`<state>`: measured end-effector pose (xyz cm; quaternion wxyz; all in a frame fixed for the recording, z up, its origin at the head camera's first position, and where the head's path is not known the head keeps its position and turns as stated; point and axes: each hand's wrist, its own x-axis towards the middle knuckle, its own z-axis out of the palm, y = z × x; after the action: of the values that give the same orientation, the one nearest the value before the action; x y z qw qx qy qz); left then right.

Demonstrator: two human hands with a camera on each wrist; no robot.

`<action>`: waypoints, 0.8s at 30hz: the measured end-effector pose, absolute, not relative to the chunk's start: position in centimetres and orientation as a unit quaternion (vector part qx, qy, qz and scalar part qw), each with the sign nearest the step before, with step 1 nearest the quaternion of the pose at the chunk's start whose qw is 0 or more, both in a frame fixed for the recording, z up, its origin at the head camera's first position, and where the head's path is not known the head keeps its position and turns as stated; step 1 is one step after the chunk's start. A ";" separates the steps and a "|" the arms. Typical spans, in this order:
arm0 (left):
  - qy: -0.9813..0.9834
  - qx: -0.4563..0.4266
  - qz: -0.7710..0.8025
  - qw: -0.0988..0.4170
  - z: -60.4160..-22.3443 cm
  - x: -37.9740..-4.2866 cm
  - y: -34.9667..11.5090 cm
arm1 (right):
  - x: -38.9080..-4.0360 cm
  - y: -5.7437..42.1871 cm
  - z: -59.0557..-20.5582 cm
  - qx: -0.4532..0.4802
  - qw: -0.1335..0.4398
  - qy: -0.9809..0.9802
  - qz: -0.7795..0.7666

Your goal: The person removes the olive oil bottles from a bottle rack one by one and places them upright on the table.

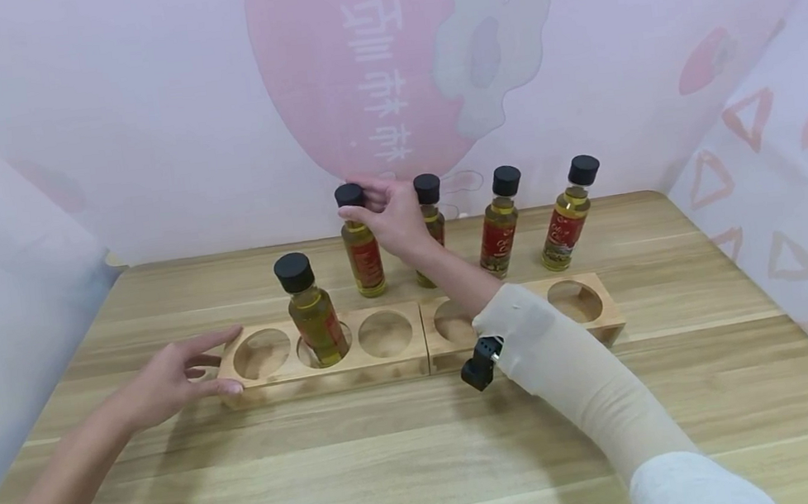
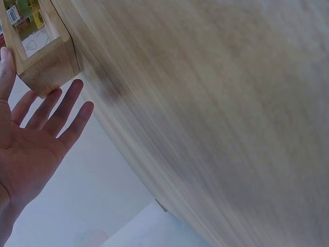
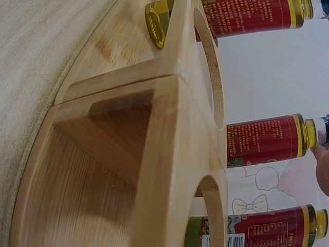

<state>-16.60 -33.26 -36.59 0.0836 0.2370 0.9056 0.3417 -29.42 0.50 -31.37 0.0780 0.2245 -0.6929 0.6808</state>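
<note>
My left hand (image 1: 158,388) grips the left end of a wooden bottle rack (image 1: 359,378), thumb on the front edge and a finger at the back corner. One oil bottle (image 1: 318,320) with a black cap stands in its middle hole. Behind the rack, my right hand (image 1: 396,218) holds another oil bottle (image 1: 365,260) by its cap and neck. In the right wrist view that bottle's red label (image 3: 262,139) shows, with only a bit of the hand at the right edge. A bottle beside it (image 1: 435,223) is partly hidden by the hand.
A second wooden rack (image 1: 608,308) adjoins the first on the right, partly covered by my right forearm. Two more oil bottles, one (image 1: 500,237) nearer and one (image 1: 564,229) farther right, stand behind it. A printed curtain (image 1: 175,145) hangs along the back of the wooden table (image 1: 325,477).
</note>
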 end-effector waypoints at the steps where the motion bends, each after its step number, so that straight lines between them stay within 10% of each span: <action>1: 0.905 0.237 0.343 0.084 -36.6 -16.6 -33.3 | -29.4 0.5 -31.4 0.225 0.079 -0.693 0.681; 24: 0.906 0.238 0.340 0.084 -36.3 -16.5 -33.1 | -29.7 0.2 -31.7 0.210 0.085 -0.704 0.673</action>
<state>-16.51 -33.13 -36.31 0.0839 0.2376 0.9061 0.3399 -29.74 0.19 -31.69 0.0848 0.2099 -0.7039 0.6732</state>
